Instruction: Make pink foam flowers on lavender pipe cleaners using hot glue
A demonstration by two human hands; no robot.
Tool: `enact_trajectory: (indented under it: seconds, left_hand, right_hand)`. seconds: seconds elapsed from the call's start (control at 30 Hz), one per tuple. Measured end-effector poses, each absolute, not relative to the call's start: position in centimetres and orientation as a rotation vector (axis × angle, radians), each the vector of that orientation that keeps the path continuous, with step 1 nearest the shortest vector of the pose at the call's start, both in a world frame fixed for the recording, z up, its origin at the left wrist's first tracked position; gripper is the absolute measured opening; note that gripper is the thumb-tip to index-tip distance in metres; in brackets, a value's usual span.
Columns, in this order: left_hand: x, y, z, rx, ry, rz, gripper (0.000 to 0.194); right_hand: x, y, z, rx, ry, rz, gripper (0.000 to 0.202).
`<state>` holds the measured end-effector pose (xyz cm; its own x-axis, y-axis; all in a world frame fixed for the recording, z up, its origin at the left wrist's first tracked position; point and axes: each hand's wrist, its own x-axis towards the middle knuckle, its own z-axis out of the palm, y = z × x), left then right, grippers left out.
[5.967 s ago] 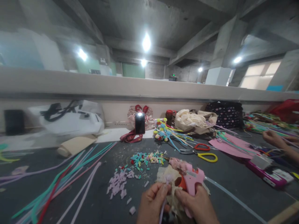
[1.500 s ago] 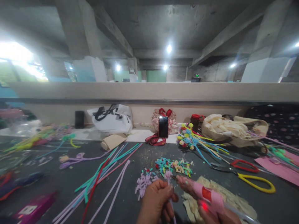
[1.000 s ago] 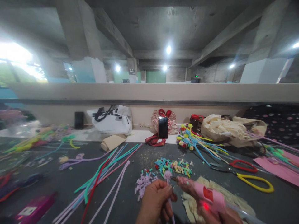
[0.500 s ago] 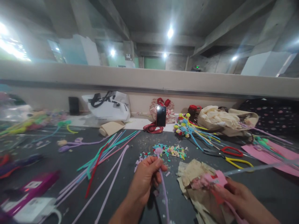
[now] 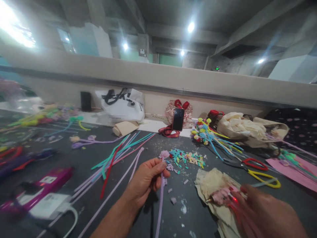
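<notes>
Between the thumb and fingers of my left hand point(image 5: 148, 178) is a purple stem point(image 5: 160, 205), with a small pinkish-purple flower head point(image 5: 164, 154) just above the fingertips. Small cut pieces point(image 5: 188, 158) in teal, yellow and purple lie behind and beside that hand. At the right, my right hand point(image 5: 269, 205) is blurred over a pink glue gun point(image 5: 229, 195), its fingers around the body, where a red light shows. The gun's metal tip rests over a crumpled beige cloth point(image 5: 210, 181). A translucent glue stick point(image 5: 264, 182) sticks out behind the fingers.
Coloured fuzzy stems point(image 5: 119, 155) lie left of centre, near a magenta device point(image 5: 49, 185) with a white plug. Red-handled point(image 5: 255, 163) and yellow-handled point(image 5: 264, 178) tools lie at the right. A phone point(image 5: 178, 119), a white bag point(image 5: 121, 107) and finished flowers point(image 5: 204, 132) stand or lie behind.
The view has shifted, so the table items appear further right. My left hand has moved left and away from the loose pieces with the flower stem. My right hand has closed around the glue gun's body.
</notes>
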<state>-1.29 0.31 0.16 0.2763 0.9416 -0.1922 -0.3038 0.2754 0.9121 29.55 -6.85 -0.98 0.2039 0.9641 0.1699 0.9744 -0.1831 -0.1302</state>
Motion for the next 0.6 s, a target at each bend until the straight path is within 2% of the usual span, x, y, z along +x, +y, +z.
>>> enact_trajectory:
  seconds: [0.07, 0.2, 0.27, 0.47, 0.6]
  left_hand:
    - [-1.2, 0.3, -0.2, 0.874, 0.87, 0.993, 0.024]
    - [-1.0, 0.1, -0.4, 0.871, 0.844, 0.998, 0.023]
    - [-1.1, 0.1, -0.6, 0.878, 0.853, 1.011, 0.023]
    - [-1.2, 0.2, -1.0, 0.892, 0.838, 1.016, 0.023]
    - [-1.2, 0.0, -0.7, 0.889, 0.801, 1.017, 0.022]
  right_hand:
    - [27.4, -6.6, -0.1, -2.187, -2.077, 0.003, 0.024]
    - [20.7, -4.6, 1.0, -1.505, -2.54, 0.212, 0.02]
    - [17.5, -3.2, 0.9, -1.336, -2.665, 0.237, 0.024]
    - [13.5, -0.3, -0.6, -1.077, -3.004, 0.021, 0.026]
    - [13.6, -0.1, -1.5, -1.084, -3.046, -0.024, 0.022]
